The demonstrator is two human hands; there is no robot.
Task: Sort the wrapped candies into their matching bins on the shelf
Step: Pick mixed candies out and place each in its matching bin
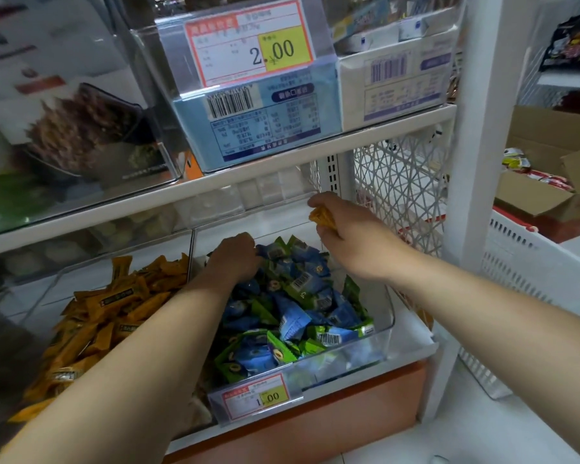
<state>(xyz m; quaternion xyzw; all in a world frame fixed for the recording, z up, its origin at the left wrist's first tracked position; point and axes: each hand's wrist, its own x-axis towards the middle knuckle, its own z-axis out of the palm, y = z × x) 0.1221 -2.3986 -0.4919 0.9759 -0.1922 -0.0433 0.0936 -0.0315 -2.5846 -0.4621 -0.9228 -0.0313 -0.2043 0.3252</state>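
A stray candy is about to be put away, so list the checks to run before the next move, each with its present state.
1. Right hand grips the orange candy: ok.
2. That candy matches the blue and green bin beneath it: not ok.
3. Pile of orange candies in view to the left: ok.
4. Way leftward free: not ok, the left hand lies between, in the blue and green candies.
5. Left hand holds a candy: cannot tell, its fingers are buried.

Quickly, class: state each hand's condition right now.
Left hand: fingers dug into the blue and green candies; grip cannot be told.
Right hand: holds an orange candy.
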